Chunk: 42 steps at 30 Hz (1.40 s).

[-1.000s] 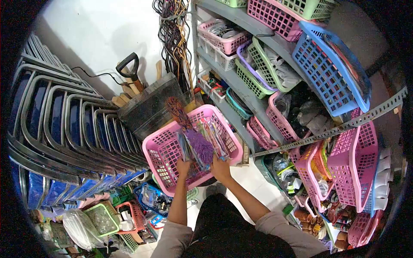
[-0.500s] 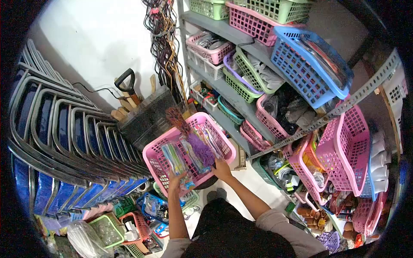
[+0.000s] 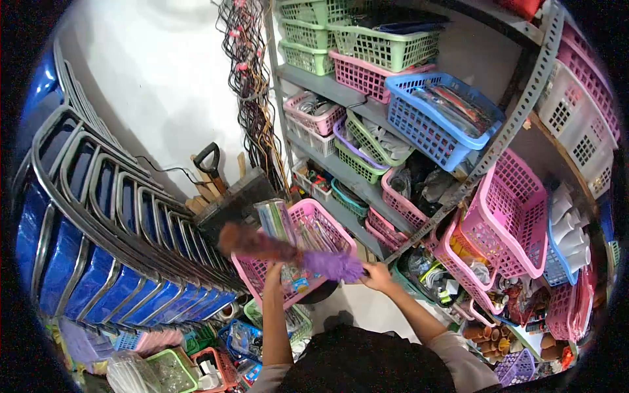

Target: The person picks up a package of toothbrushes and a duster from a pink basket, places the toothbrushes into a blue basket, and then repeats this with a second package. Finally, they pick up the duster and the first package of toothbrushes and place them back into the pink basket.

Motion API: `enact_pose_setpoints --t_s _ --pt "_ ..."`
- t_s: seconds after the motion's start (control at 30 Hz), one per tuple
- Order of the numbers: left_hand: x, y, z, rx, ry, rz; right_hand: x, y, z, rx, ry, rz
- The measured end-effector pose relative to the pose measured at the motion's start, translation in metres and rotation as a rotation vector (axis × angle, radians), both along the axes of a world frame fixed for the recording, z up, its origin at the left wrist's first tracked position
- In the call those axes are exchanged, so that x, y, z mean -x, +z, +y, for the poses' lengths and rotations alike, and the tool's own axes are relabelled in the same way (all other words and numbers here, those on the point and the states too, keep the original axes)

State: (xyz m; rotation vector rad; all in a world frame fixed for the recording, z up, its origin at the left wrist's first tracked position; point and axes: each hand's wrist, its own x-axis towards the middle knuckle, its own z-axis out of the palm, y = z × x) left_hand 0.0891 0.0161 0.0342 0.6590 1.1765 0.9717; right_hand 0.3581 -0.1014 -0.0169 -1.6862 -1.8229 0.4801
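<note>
My right hand (image 3: pixel 379 278) is closed on the dark handle end of a fluffy duster (image 3: pixel 331 263). Purple near the hand and reddish brown toward its blurred left end, the duster lies level across the pink basket (image 3: pixel 342 229). My left hand (image 3: pixel 274 276) is at the basket's near side, its fingers partly hidden by the duster. It appears closed on the lower end of a clear packet of coloured sticks (image 3: pixel 275 219), which stands tilted up behind the duster. More clear packets with colourful contents (image 3: pixel 316 237) lie in the basket.
Stacked blue chairs with metal frames (image 3: pixel 124 216) rise on the left. A grey shelf rack (image 3: pixel 354 167) with several baskets stands on the right, a blue basket (image 3: pixel 439 121) jutting out. Filled baskets (image 3: pixel 171 370) sit low at the left. Tangled cables (image 3: pixel 246 85) hang on the wall.
The duster has swung from lying in the basket to level above it, its handle moving right with my right hand. The packet at my left hand has been raised. The view has shifted.
</note>
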Motion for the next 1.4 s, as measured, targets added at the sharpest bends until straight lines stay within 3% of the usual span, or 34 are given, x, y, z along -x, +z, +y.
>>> enact_pose_setpoints --t_s 0.13,0.2,0.23,0.27,0.3,0.47,0.53,0.6,0.7,0.8,0.93,1.0,1.07,1.1,1.3,1.33,1.4 --pt "0.009 -0.031 0.016 0.044 -0.024 -0.219 -0.037 0.025 -0.018 0.017 0.049 -0.308" --pt "0.009 -0.039 0.021 0.071 -0.041 -0.33 -0.056 0.027 -0.016 0.069 -0.139 -0.384" --pt "-0.008 0.043 -0.004 -0.042 -0.14 0.002 -0.065 0.022 -0.012 0.001 -0.228 -0.353" --pt "-0.008 0.02 0.002 -0.114 -0.279 -0.261 -0.072 0.02 -0.008 -0.066 -0.315 -0.32" --pt "-0.015 0.015 0.002 -0.157 -0.279 -0.311 -0.073 0.029 -0.009 0.009 -0.387 -0.313" --pt "-0.028 0.012 0.004 -0.122 -0.189 -0.426 -0.076 0.056 -0.029 -0.102 -0.324 -0.279" --pt "-0.026 0.007 0.008 0.064 -0.125 -0.572 -0.079 0.057 -0.037 -0.186 -0.116 -0.45" --pt "-0.027 0.003 0.009 -0.009 -0.195 -0.615 -0.083 0.061 -0.038 -0.192 -0.2 -0.466" --pt "-0.039 0.021 0.0 0.002 -0.177 -0.454 -0.089 0.071 -0.033 -0.017 -0.47 -0.396" --pt "-0.047 0.029 -0.003 0.071 -0.15 -0.551 -0.095 0.076 -0.036 -0.064 -0.319 -0.45" --pt "-0.036 -0.032 0.022 -0.028 -0.234 -0.657 -0.104 0.07 -0.041 -0.218 -0.057 -0.529" --pt "-0.033 -0.044 0.025 -0.068 -0.312 -0.754 -0.103 0.068 -0.038 -0.16 -0.148 -0.531" --pt "-0.046 0.018 0.007 0.016 -0.187 -0.554 -0.099 0.067 -0.03 -0.04 -0.385 -0.477" --pt "-0.045 0.0 0.015 0.072 -0.197 -0.521 -0.09 0.078 -0.03 -0.031 -0.441 -0.456" --pt "-0.048 0.008 0.017 0.059 -0.188 -0.731 -0.092 0.083 -0.034 -0.271 -0.036 -0.538" --pt "-0.047 0.009 0.017 0.056 -0.181 -0.788 -0.092 0.081 -0.033 -0.269 -0.035 -0.538" --pt "-0.035 -0.036 0.032 -0.019 -0.229 -0.656 -0.09 0.079 -0.028 -0.051 -0.28 -0.531"
